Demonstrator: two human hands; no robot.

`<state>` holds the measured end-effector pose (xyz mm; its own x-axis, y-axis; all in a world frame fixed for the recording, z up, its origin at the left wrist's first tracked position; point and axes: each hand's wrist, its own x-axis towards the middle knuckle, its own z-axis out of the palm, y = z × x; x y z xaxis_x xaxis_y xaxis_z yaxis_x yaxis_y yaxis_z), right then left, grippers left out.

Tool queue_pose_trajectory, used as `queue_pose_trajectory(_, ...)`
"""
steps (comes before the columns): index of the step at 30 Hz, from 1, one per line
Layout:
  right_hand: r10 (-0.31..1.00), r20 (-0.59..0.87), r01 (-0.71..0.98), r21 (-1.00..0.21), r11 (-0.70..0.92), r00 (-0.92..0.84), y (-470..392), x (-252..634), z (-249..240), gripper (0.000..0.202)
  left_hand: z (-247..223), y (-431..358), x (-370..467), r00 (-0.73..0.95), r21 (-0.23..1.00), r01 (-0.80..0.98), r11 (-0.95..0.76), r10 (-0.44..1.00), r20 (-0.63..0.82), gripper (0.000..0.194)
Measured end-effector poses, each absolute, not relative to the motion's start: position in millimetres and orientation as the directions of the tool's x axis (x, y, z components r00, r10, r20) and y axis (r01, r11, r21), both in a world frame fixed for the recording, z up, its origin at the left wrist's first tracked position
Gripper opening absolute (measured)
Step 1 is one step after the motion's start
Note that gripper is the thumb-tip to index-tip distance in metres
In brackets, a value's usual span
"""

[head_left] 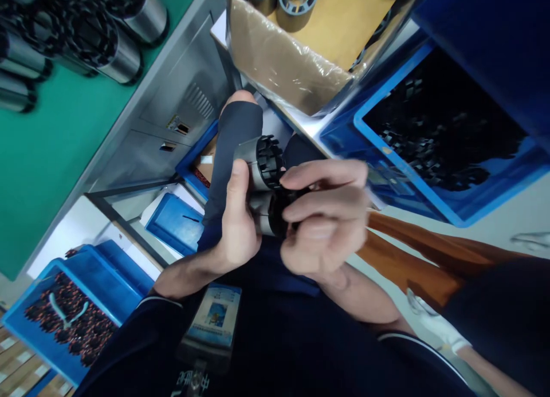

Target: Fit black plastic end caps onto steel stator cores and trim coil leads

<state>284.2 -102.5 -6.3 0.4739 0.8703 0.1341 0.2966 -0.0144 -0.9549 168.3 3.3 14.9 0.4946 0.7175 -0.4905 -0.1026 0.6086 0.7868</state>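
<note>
Even indoor light, moderately bright, soft shadows. Glare on plastic wrap and steel cylinders. Right hand motion-blurred; edges stretched by wide-angle lens, whole view tilted; black bin contents underexposed.

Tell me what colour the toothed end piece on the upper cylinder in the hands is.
Black, on a silver-grey metal cylinder; the toothed end piece shows best in the head view.

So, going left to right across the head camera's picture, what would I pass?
Blue bin of coppery parts → left hand → metal cylinder with black toothed cap → right hand → blue bin of black parts.
</note>
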Motion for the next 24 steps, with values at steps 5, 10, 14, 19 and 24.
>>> queue_pose_trajectory(5, 0.887, 0.193, 0.367, -0.93, 0.029, 0.418, -86.4, 270.6, -13.9, 0.043, 16.1, 9.2, 165.2, 0.449, 0.745, -0.105, 0.659, 0.7, -0.555, 0.051)
queue_pose_trajectory(10, 0.79, 0.438, 0.432, -0.867, 0.247, 0.428, -90.8, 265.2, -14.1, 0.06, 15.6, 11.9, 162.6, 0.417, 0.737, -0.127, 0.664, 0.71, -0.568, 0.054)
queue_pose_trajectory(14, 0.721, 0.432, 0.362, -0.894, 0.264, 0.542, -89.1, 270.2, -10.7, 0.066, 23.7, 15.9, 164.2, 0.421, 0.759, -0.206, 0.618, 0.756, -0.502, 0.056)
queue_pose_trajectory(19, 0.686, 0.561, 0.413, -0.821, 0.393, 0.464, -79.1, 269.5, -16.6, 0.042, 34.2, 19.1, 169.1, 0.388, 0.776, -0.303, 0.553, 0.815, -0.43, 0.054)
queue_pose_trajectory(24, 0.74, 0.534, 0.474, -0.817, 0.328, 0.409, -83.9, 270.8, -18.1, 0.041, 36.7, 20.7, 169.4, 0.39, 0.76, -0.313, 0.569, 0.807, -0.443, 0.05)
